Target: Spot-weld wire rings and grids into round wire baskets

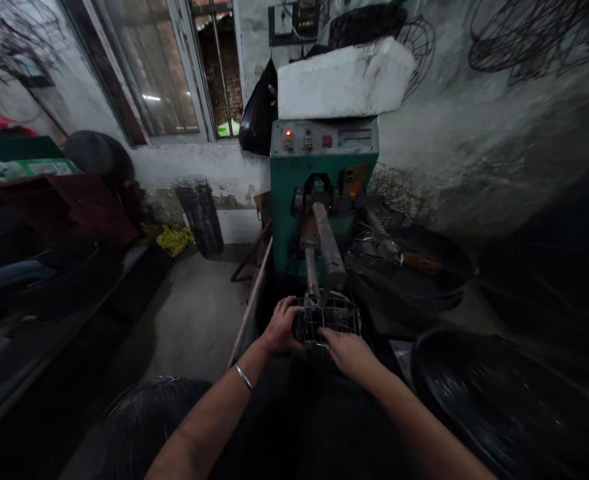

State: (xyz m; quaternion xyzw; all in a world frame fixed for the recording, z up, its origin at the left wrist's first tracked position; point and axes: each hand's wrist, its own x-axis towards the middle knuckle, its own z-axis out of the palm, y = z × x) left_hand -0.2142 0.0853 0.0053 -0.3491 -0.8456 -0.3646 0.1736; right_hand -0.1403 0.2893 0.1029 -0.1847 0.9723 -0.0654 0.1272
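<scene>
- We have both hands on a small wire cage (328,319), which sits under the tips of the machine's 2 arms, just beyond our wrists.
- Our left hand (280,328) curls round the cage's left side with fingers closed on the wire; a bangle (244,377) rings that wrist.
- Our right hand (349,352) lies on the near edge of the cage, fingers forward; we cannot tell if it clamps or only rests.
- As we judge it, the cage is seated at the arms and the work on it is under way; how much of it is finished we cannot read from the blurred wire.
- The 2 metal arms (328,250) slope down from the green machine (319,180), whose red lamp (289,133) is lit.
- A white foam block (341,83) lies on top of the machine.
- Dark round wire coils (494,393) crowd the near right, close to our right forearm.
- A wire mesh roll (199,215) stands far left below the window (159,67).
</scene>
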